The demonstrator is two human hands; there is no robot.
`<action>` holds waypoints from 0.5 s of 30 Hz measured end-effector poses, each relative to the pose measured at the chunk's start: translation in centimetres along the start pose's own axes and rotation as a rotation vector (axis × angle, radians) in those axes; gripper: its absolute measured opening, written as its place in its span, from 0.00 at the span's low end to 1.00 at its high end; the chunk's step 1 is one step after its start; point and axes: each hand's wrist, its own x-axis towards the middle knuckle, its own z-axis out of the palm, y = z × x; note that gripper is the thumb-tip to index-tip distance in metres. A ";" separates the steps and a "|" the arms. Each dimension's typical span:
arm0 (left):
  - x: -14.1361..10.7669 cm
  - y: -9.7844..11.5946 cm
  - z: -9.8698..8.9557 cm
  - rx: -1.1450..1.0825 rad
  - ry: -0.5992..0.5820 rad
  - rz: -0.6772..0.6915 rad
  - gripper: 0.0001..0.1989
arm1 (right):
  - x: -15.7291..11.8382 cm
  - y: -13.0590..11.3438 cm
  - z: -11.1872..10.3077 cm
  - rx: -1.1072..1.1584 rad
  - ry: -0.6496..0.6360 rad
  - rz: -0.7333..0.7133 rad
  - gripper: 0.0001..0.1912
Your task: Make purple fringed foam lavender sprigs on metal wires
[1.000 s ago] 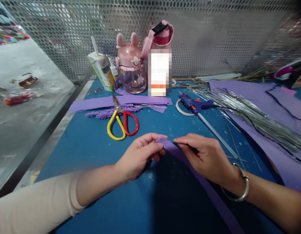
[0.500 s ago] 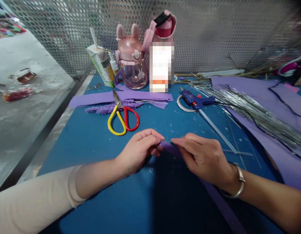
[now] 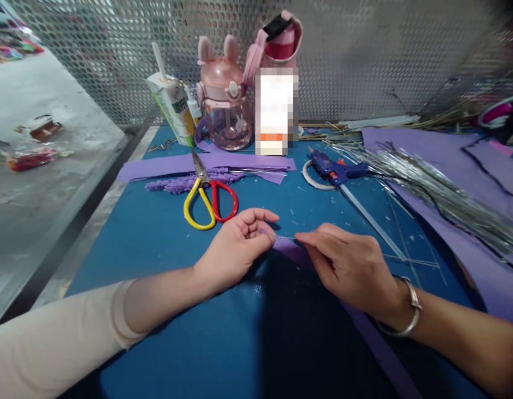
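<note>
A thin wire point(image 3: 286, 238) stretches between my two hands over the blue table. My left hand point(image 3: 244, 244) pinches its left end together with the end of a purple strip point(image 3: 290, 249); the index finger is raised off the pinch. On the wire's other side, my right hand point(image 3: 352, 266) grips it between thumb and fingertips. The purple strip passes under my right hand and trails toward the bottom right edge. Scissors point(image 3: 202, 176) with yellow and red handles lie beyond my left hand. A blue glue gun point(image 3: 333, 170) rests beyond my right hand.
Purple strips point(image 3: 206, 164) and a fuzzy purple stem point(image 3: 173, 184) lie behind the scissors. A carton point(image 3: 173, 108), a rabbit-eared bottle point(image 3: 227, 105) and a pink bottle point(image 3: 277, 52) stand at the back. Wires point(image 3: 439, 194) and purple sheets point(image 3: 406, 144) cover the right side.
My left index finger has lifted away from the pinch, and the left thumb has shifted onto the strip's end. My right hand has barely moved.
</note>
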 end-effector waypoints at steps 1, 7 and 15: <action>0.0 0.2 -0.1 0.010 -0.014 0.007 0.14 | 0.0 0.1 0.0 0.010 0.003 0.004 0.12; 0.3 0.0 -0.7 -0.123 0.006 0.059 0.15 | 0.0 0.6 -0.1 0.018 0.019 0.032 0.12; 1.5 -0.3 -1.1 -0.201 0.228 0.110 0.03 | 0.2 1.1 0.0 0.024 0.033 0.056 0.13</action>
